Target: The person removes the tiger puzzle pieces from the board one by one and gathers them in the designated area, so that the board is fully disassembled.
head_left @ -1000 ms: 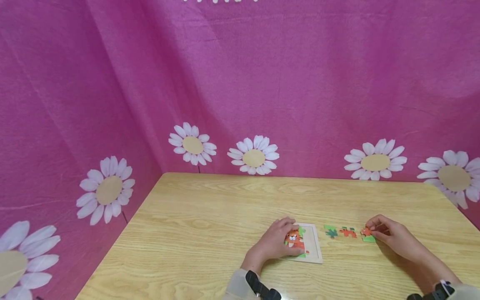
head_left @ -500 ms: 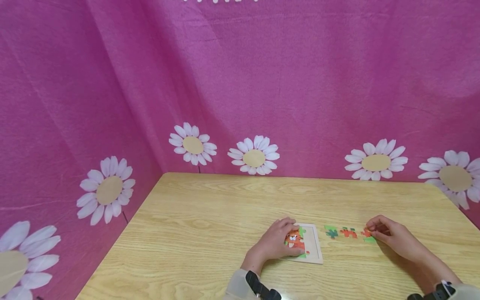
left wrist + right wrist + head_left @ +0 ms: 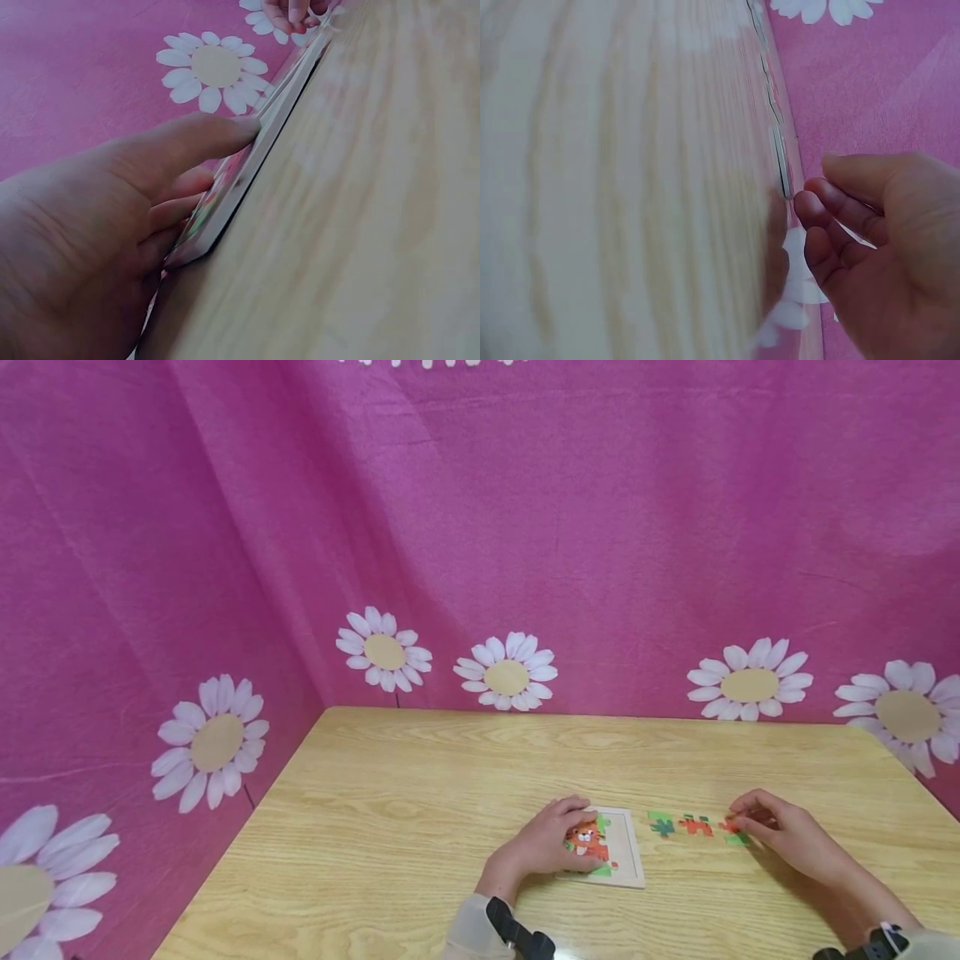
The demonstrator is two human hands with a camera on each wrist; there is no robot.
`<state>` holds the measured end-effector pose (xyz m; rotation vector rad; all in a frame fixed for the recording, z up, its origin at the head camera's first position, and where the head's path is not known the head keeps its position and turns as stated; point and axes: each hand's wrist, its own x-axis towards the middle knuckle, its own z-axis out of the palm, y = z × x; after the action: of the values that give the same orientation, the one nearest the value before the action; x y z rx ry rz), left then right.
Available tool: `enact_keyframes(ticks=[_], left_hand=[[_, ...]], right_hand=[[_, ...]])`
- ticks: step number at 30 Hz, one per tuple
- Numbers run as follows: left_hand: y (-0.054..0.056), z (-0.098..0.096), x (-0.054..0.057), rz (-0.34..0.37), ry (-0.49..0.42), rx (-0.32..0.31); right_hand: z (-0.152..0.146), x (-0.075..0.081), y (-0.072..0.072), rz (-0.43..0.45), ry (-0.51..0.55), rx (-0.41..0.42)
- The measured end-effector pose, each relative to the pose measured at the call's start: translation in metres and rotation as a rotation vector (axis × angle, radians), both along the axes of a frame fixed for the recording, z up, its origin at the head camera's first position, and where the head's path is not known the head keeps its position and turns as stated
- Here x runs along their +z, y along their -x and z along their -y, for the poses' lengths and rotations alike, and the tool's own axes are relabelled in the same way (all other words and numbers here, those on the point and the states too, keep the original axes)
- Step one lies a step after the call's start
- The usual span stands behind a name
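Observation:
On the table lies a wooden puzzle board [image 3: 627, 852], its left part filled with an orange tiger picture [image 3: 588, 839]. My left hand [image 3: 543, 843] spans that side and holds the board, thumb on the near part and fingers toward the far edge; it hides the left end. To the right sit three loose jigsaw pieces in a row: a green one [image 3: 662, 825], an orange and green one [image 3: 697, 826], and another orange and green piece [image 3: 737, 839]. Over this last piece is my right hand [image 3: 787, 835], fingers loosely bent. In the right wrist view nothing shows between its fingertips [image 3: 804, 204].
The light wood table [image 3: 420, 793] reaches back to a pink curtain [image 3: 600, 527] with white daisies. Another pink curtain side [image 3: 90, 610] borders the table on the left. Black straps [image 3: 517, 931] circle my wrists.
My right fingertips have shifted slightly left and cover more of the rightmost piece. The left hand and board have hardly moved.

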<state>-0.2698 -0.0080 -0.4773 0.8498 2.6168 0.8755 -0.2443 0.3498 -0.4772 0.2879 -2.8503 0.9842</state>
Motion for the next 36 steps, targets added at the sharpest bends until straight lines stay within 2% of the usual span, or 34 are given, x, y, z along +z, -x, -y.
enact_keyframes(ticks=[8,14,24,28,36], left_hand=[[0.005,0.004,0.000,0.035,-0.013,-0.035],[0.005,0.005,0.000,0.029,-0.060,-0.004],[0.005,0.006,-0.003,0.003,-0.080,0.034],[0.005,0.006,-0.004,-0.010,-0.085,0.041],[0.006,0.005,-0.005,-0.023,-0.083,0.053]], right_hand=[[0.008,0.004,-0.002,-0.068,0.010,0.025],[0.021,0.006,-0.001,-0.181,0.021,0.091],[0.051,0.007,0.004,-0.258,0.062,0.222],[0.066,0.008,0.007,-0.251,0.059,0.255],[0.098,0.011,0.010,-0.159,0.081,0.297]])
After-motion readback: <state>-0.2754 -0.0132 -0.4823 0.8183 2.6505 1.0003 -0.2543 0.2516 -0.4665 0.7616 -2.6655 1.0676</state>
